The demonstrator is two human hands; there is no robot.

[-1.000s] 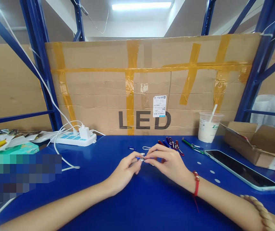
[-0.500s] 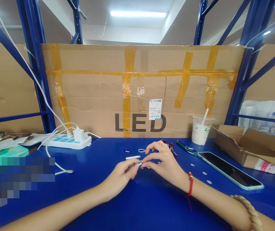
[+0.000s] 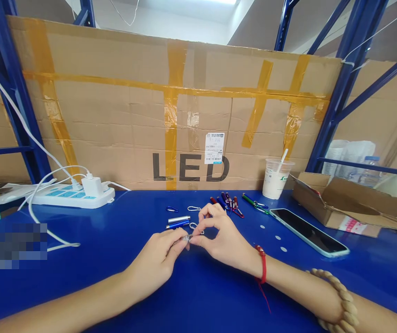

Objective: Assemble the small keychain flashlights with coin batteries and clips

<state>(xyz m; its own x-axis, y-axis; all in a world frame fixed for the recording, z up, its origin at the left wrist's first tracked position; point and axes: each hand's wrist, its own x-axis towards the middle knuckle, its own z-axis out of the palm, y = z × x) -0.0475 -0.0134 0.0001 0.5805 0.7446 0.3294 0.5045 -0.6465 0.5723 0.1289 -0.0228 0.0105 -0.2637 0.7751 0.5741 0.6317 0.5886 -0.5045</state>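
Observation:
My left hand (image 3: 157, 259) pinches a small silvery cylindrical piece (image 3: 187, 237), which looks like part of a mini flashlight, between thumb and fingers. On the other end of that piece, the thumb and index finger of my right hand (image 3: 224, 236) are closed; the remaining fingers curl above. Just beyond my left fingertips lie a silver tube (image 3: 179, 219) and a blue tube (image 3: 177, 225). Farther back are a blue carabiner clip (image 3: 171, 209) and a silver carabiner clip (image 3: 194, 208). Another silver clip (image 3: 193, 225) is partly hidden by my right hand.
Red and blue keychain lights (image 3: 231, 203) lie behind my right hand, a green one (image 3: 249, 200) beside them. A phone (image 3: 309, 231), open cardboard box (image 3: 337, 215) and drink cup (image 3: 275, 180) stand right. Small pale discs (image 3: 278, 237) dot the table. A power strip (image 3: 70, 196) sits left.
The view has tilted down and shifted right, so the scene appears higher and further left. Both hands stay together at the silvery piece; the blue tube now shows more clearly.

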